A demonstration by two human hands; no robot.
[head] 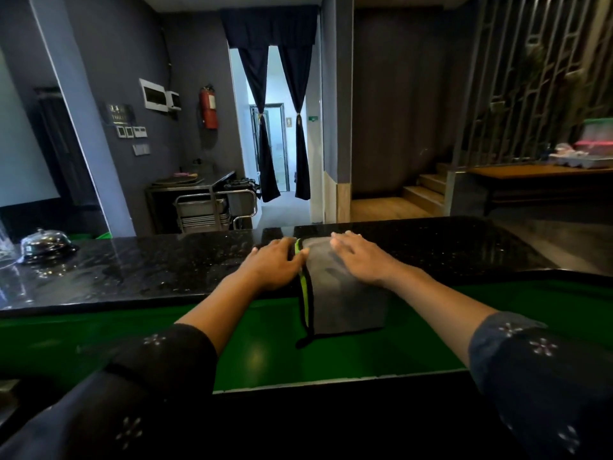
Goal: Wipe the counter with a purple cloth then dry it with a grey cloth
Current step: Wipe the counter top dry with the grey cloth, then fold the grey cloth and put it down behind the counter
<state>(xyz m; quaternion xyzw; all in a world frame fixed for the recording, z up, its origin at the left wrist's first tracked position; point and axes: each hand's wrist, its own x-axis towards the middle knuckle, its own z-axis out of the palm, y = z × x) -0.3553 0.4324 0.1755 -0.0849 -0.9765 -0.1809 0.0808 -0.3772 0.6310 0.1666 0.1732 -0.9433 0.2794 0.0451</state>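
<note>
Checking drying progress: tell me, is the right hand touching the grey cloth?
Touching. The head view shows the right hand lying flat, fingers straight, on the grey cloth draped over the counter edge.

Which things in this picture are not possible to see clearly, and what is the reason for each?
All from the head view:
- Purple cloth: none visible; only a grey cloth shows, draped over the counter edge.
- Cloth under the right hand: covered by the flat palm.
- Left hand fingertips: curled at the cloth's green edge, grip unclear.
- Bell: dark, detail lost.
- Glass at the left edge: cut off.
- Wall switches: too small.
</note>
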